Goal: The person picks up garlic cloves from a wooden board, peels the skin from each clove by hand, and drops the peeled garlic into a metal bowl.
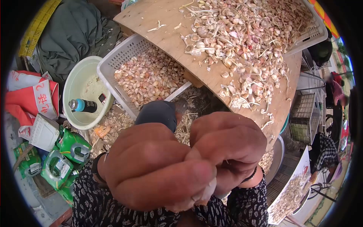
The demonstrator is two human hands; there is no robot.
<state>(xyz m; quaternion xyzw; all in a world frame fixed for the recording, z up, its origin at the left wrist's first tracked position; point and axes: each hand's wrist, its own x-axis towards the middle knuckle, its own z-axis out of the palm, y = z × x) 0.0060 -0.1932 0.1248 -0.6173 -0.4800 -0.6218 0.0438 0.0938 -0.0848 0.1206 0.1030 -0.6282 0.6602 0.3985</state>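
Observation:
Close in front of my chest, my left hand (151,162) and my right hand (228,147) are pressed together with curled fingers. Both are closed around a piece of garlic (208,190), whose pale skin shows below my left thumb; most of it is hidden by the fingers. Beyond my hands, a heap of garlic cloves (242,45) with loose skins and dry stalks covers much of the wooden table (159,19). A white plastic crate (107,70) full of separated cloves (149,77) stands below the table's left edge.
A pale green basin (70,90) at left holds a dark bottle (89,106) with a blue band. Green plastic jugs (56,166) and a red bag (34,94) lie nearby. Dry husks (113,121) litter the floor. At right, another person (327,151) is beside a husk-filled tray (289,195).

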